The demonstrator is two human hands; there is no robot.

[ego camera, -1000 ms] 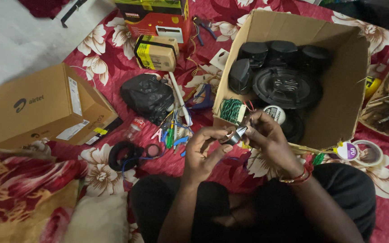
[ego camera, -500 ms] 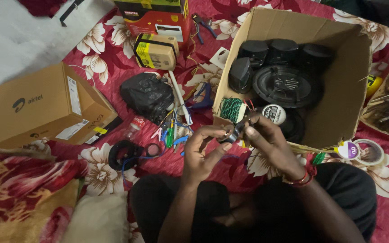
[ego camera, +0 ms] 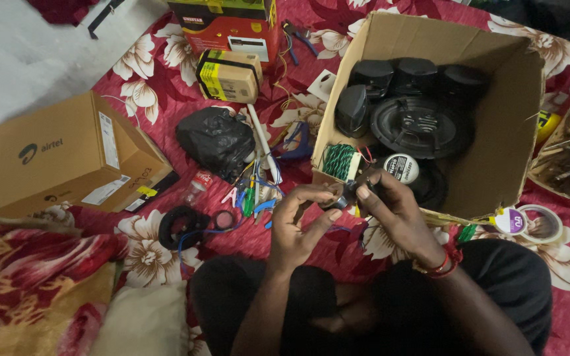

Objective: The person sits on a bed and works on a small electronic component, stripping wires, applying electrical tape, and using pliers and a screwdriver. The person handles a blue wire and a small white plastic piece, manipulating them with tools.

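My left hand [ego camera: 298, 221] and my right hand [ego camera: 390, 214] meet over my lap, fingertips pinched together on a small dark part [ego camera: 346, 198] with thin wires. It is too small to make out further. Red thread bands circle my right wrist. Just beyond my fingers stands an open cardboard box [ego camera: 516, 125] holding black speakers [ego camera: 420, 125], a green wire-wound coil [ego camera: 339, 161] and a white round roll [ego camera: 400, 168].
On the red floral cloth lie a closed brown carton [ego camera: 61, 158], a black plastic bag [ego camera: 216, 138], a small yellow-taped box [ego camera: 229, 76], a red box [ego camera: 232, 26], loose tools and wires [ego camera: 255, 188], a black cable coil [ego camera: 179, 227] and tape rolls [ego camera: 529, 223].
My hands have stayed together on the small part, fingers shifting slightly. Nothing else has moved.
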